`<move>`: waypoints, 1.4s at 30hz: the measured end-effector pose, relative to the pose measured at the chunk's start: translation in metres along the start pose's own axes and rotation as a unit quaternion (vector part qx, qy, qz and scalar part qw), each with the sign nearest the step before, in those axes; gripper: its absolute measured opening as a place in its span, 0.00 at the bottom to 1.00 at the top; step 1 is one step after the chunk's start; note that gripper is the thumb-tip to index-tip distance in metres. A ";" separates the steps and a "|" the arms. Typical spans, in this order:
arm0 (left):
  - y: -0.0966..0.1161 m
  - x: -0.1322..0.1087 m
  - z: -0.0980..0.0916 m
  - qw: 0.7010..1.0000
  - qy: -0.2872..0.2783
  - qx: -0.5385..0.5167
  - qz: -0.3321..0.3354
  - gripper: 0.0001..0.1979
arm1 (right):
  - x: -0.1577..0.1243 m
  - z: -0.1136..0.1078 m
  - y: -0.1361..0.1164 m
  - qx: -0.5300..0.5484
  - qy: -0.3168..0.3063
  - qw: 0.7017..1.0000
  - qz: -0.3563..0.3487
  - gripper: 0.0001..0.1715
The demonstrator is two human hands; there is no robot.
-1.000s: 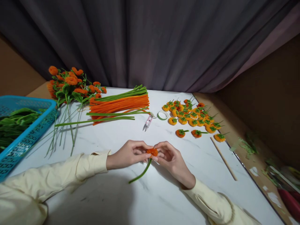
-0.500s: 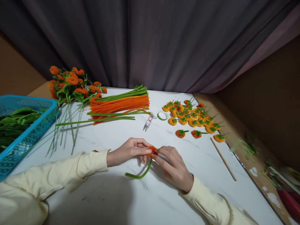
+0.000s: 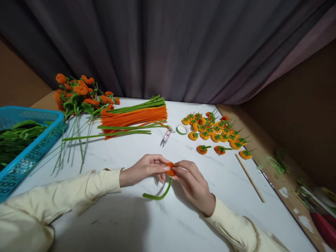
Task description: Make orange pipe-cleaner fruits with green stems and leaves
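Between my two hands is an orange pipe-cleaner flower point(image 3: 170, 170), small and fuzzy, held just above the white table. My left hand point(image 3: 148, 169) pinches its left side with thumb and fingers. On its right side, the fingertips of my right hand point(image 3: 193, 184) press together on the petals. A green pipe-cleaner stem point(image 3: 160, 198) hangs below the flower and curves to the left. My fingers cover part of the flower. Beyond my hands lie small pink-handled thread snips point(image 3: 166, 136) and a roll of green tape point(image 3: 182, 129).
Bundled orange pipe cleaners point(image 3: 133, 119) and green pipe cleaners point(image 3: 147, 103) lie at the back. Finished orange flowers point(image 3: 81, 90) are heaped back left, beside a blue basket point(image 3: 56, 122) of green leaves. Several small flower heads point(image 3: 216, 137) and a wooden stick point(image 3: 250, 178) are at the right.
My right hand has shifted slightly, its fingers now closer over the flower's right side. The green stem has swung a little to the right. My left hand stays in place.
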State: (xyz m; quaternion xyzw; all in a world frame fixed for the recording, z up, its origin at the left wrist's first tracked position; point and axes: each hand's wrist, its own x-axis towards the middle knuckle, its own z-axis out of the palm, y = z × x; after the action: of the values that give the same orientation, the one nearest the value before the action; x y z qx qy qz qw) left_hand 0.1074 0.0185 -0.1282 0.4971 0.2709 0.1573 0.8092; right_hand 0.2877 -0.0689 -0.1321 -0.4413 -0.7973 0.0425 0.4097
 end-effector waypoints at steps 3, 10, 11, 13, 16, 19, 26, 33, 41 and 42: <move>0.000 -0.002 0.002 1.000 0.004 0.009 0.005 0.16 | 0.000 0.002 0.000 0.023 -0.004 0.999 0.032 0.14; -0.001 -0.003 0.001 0.998 -0.020 0.048 0.022 0.15 | 0.003 0.001 -0.002 0.137 -0.048 0.984 0.099 0.06; -0.001 -0.003 0.000 0.998 -0.021 0.058 0.027 0.15 | 0.004 0.001 -0.002 0.167 -0.045 0.976 0.129 0.04; 0.000 -0.001 -0.002 0.997 -0.014 0.065 0.035 0.16 | 0.007 0.000 -0.001 0.242 -0.040 0.949 0.199 0.03; 0.000 0.002 -0.004 0.997 0.023 0.063 0.034 0.17 | 0.010 -0.001 0.001 0.351 -0.028 0.886 0.303 0.08; -0.001 0.005 -0.005 0.997 0.041 0.058 0.031 0.16 | 0.012 -0.001 0.003 0.437 -0.016 0.817 0.375 0.12; -0.002 0.004 -0.001 0.998 -0.038 0.049 -0.012 0.19 | 0.012 0.002 0.003 0.594 -0.013 0.661 0.458 0.11; -0.006 0.003 0.004 0.997 -0.045 0.067 0.010 0.17 | 0.011 0.007 0.001 0.640 -0.022 0.611 0.465 0.11; -0.002 0.005 -0.002 0.999 -0.030 -0.020 -0.029 0.14 | 0.011 0.000 0.005 0.533 0.051 0.722 0.437 0.12; 0.000 0.004 -0.003 0.998 -0.032 -0.029 -0.035 0.13 | 0.009 -0.001 0.006 0.498 0.072 0.747 0.434 0.12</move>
State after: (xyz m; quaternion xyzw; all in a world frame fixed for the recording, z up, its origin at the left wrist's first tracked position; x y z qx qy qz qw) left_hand 0.1093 0.0228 -0.1305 0.4685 0.2573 0.1208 0.8365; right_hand 0.2898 -0.0584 -0.1287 -0.4743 -0.3539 0.5750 0.5649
